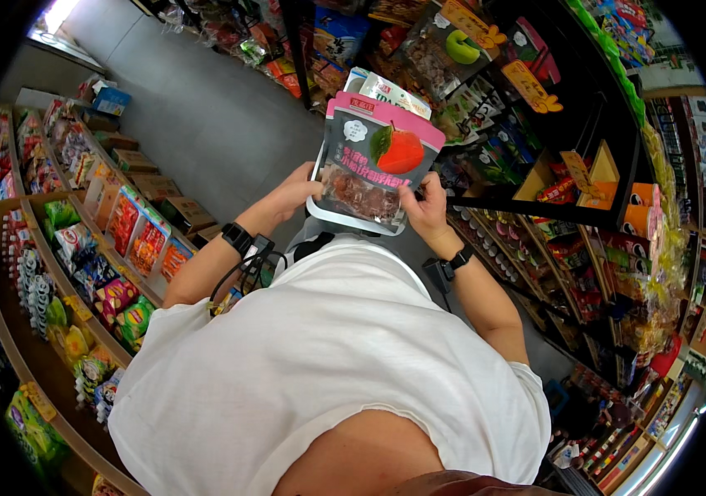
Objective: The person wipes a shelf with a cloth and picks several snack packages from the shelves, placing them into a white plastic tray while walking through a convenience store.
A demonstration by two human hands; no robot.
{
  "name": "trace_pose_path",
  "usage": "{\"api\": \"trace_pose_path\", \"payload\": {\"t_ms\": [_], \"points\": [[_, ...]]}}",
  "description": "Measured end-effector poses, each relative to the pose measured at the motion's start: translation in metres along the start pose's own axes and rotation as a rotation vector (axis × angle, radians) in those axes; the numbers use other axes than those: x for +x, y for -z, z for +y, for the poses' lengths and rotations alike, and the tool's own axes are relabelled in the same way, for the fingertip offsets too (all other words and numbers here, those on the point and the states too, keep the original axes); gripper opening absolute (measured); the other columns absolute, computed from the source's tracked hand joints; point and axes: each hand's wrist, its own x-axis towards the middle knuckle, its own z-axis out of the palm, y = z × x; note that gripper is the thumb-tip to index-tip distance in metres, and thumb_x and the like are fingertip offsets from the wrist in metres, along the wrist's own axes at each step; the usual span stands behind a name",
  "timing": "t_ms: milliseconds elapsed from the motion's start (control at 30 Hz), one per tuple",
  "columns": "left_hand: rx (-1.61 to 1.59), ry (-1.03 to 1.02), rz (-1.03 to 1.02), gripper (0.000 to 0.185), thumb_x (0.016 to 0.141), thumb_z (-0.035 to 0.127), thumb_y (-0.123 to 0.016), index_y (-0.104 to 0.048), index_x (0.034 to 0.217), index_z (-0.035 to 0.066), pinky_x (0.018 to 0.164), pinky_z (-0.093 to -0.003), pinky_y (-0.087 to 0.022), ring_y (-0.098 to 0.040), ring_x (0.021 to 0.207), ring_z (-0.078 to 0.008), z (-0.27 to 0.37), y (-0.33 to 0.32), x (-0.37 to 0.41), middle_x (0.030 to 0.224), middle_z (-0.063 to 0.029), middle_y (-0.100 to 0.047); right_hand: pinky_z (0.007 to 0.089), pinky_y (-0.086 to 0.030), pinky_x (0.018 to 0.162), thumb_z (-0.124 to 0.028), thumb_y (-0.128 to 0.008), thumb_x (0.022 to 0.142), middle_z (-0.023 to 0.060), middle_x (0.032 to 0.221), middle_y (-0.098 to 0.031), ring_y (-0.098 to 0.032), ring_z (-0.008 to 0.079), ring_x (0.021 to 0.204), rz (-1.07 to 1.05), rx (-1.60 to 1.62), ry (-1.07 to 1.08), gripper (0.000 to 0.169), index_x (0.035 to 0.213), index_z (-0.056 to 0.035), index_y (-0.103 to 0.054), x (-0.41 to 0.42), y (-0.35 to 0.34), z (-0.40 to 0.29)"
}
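Observation:
In front of my waist is a white plastic container (354, 224), probably a basket, with a pale rim. A grey and pink snack pouch (370, 162) lies over it, printed with a red fruit; dark dried pieces show through its clear lower window. Behind the pouch's top edge sticks out a white packet (395, 94) with green print. My left hand (296, 191) grips the container's left rim, thumb on top. My right hand (426, 206) pinches the pouch's lower right corner; whether it also holds the rim is hidden.
Wooden shelves (67, 245) of bagged snacks and small bottles curve along the left, with cardboard boxes (184, 214) behind. A black display rack (539, 214) with hanging pouches (446, 53) stands close on the right. Grey tiled floor (204, 105) runs between them.

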Motion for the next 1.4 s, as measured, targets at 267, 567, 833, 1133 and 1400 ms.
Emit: {"api": "trace_pose_path", "payload": {"t_ms": [267,567,833,1133,1400], "points": [[-0.087,-0.018,-0.042,0.05,0.069,0.005,-0.058,-0.05,0.118,0.002,0.074,-0.0289,-0.043,-0.05,0.086,-0.016,0.0,-0.007,-0.009,0.097,-0.0048,-0.05,0.0459,-0.045,0.068,-0.04,-0.09,0.077,0.0179,0.085,-0.056,-0.054,0.0383,0.076,-0.295,-0.335,0.14,0.061,0.099,0.001,-0.051,-0.005,0.017,0.001],[-0.12,-0.007,-0.002,0.038,0.069,0.003,-0.059,-0.051,0.106,0.009,0.076,-0.0281,-0.044,-0.052,0.085,-0.0158,-0.005,0.009,-0.007,0.093,-0.0023,-0.048,0.0422,-0.048,0.072,-0.039,-0.091,0.075,0.0119,0.084,-0.06,-0.059,0.0297,0.08,-0.318,-0.227,-0.037,0.055,0.101,-0.002,-0.061,-0.005,0.019,-0.005],[-0.034,-0.054,-0.046,0.04,0.069,0.003,-0.06,-0.052,0.108,0.007,0.069,-0.027,-0.043,-0.052,0.08,-0.015,0.0,0.019,-0.007,0.088,-0.0012,-0.049,0.03,-0.051,0.071,-0.03,-0.057,0.107,0.0044,0.082,-0.066,-0.062,0.0142,0.075,0.085,0.173,-0.399,0.03,0.101,-0.0012,-0.064,-0.019,0.046,0.043],[0.086,0.019,-0.15,0.045,0.069,0.0,-0.058,-0.053,0.113,0.006,0.071,-0.0272,-0.044,-0.052,0.08,-0.0154,0.005,0.043,0.01,0.09,-0.0011,-0.049,0.0281,-0.051,0.062,-0.029,-0.064,0.102,0.0038,0.078,-0.066,-0.062,0.012,0.069,0.428,0.239,-0.831,0.028,0.091,-0.0035,-0.062,-0.064,0.045,0.078],[0.238,0.138,-0.401,0.036,0.073,0.001,-0.057,-0.054,0.109,0.007,0.07,-0.0258,-0.043,-0.05,0.078,-0.0134,0.041,0.004,0.015,0.089,0.0006,-0.05,0.0274,-0.053,0.063,-0.022,-0.064,0.101,0.0055,0.082,-0.068,-0.063,0.012,0.07,0.693,0.359,-0.958,0.019,0.097,-0.0038,-0.063,-0.157,0.009,0.015]]}}
